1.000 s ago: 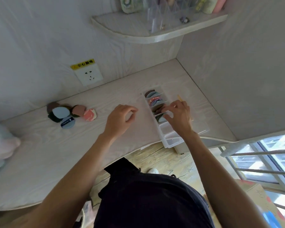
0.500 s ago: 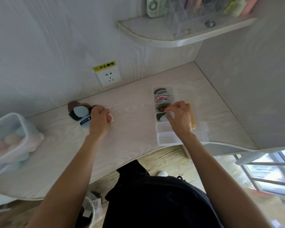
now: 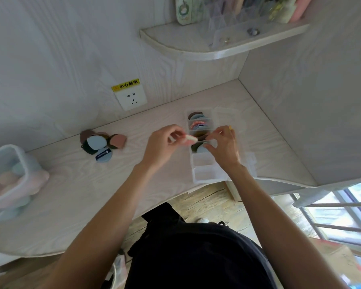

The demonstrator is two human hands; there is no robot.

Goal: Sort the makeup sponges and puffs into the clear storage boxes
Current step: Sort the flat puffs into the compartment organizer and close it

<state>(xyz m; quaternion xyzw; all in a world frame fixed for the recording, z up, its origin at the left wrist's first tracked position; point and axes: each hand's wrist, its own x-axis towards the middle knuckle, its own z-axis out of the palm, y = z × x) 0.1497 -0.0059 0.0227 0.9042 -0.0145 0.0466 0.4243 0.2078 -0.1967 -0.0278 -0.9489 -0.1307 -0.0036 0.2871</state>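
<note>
- While loose puffs (image 3: 103, 143) wait near the counter's back edge, my left hand (image 3: 162, 146) pinches a pink puff (image 3: 190, 139).
- I'd slide it edgewise into a free slot of the divided clear box (image 3: 204, 171).
- My right hand (image 3: 224, 146), fingers curled, pinches a divider there.

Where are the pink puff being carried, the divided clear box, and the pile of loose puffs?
Pink puff (image 3: 190, 139), head view, its middle.
Divided box (image 3: 203, 174), head view, empty near compartment.
Puff pile (image 3: 96, 142), head view, light blue puff on top.

pink puff (image 3: 189, 139) beside divided clear box (image 3: 203, 163); loose puffs (image 3: 101, 143) piled left, maybe six.
</note>
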